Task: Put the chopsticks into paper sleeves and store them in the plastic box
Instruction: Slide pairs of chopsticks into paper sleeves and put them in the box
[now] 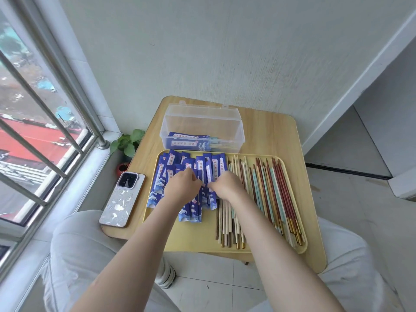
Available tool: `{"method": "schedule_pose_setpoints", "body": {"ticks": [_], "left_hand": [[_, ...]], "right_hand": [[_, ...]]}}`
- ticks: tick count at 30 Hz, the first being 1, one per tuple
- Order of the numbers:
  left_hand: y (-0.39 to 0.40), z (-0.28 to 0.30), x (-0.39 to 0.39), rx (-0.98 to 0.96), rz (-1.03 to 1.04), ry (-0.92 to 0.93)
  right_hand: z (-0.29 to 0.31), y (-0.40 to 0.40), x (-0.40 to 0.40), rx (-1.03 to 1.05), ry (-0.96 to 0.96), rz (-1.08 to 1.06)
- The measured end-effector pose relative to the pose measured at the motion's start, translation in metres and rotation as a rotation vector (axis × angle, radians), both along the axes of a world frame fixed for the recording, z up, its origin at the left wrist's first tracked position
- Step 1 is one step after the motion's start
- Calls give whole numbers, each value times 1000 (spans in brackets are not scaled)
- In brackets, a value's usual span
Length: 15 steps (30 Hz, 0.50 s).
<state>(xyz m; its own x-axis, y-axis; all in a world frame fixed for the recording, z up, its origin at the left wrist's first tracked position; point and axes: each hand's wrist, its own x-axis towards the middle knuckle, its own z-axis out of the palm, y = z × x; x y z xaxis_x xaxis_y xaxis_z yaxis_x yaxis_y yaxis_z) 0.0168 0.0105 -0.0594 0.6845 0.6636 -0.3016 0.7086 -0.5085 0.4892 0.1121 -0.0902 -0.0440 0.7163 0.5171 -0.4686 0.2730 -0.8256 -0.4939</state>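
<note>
A yellow tray (301, 248) on a small wooden table holds a pile of blue paper sleeves (191, 167) on its left and several loose chopsticks (270, 194) in red, teal, cream and brown on its right. Both hands rest on the sleeve pile. My left hand (183, 184) and my right hand (226, 188) each pinch the same blue sleeve (208, 176) between their fingertips. Behind the tray stands a clear plastic box (202, 122), lid open, with a few sleeved chopsticks (191, 140) lying inside.
A phone (122, 197) in a pale patterned case lies on the table's left edge. A small potted plant (127, 145) sits by the window sill. A wall stands behind the table, and my knees are on both sides below it.
</note>
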Motion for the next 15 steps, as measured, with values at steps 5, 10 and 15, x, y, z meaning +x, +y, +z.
{"method": "schedule_pose_setpoints", "body": {"ticks": [5,10,15], "left_hand": [[1,6,-1,22,31,-53],[-21,27,12,-532,225,-500],[-41,26,24,-976,378,-675]], "right_hand": [[17,-25,9,260,104,-103],[25,-47,3,553,379,-78],[21,-67,7,503,378,-36]]}}
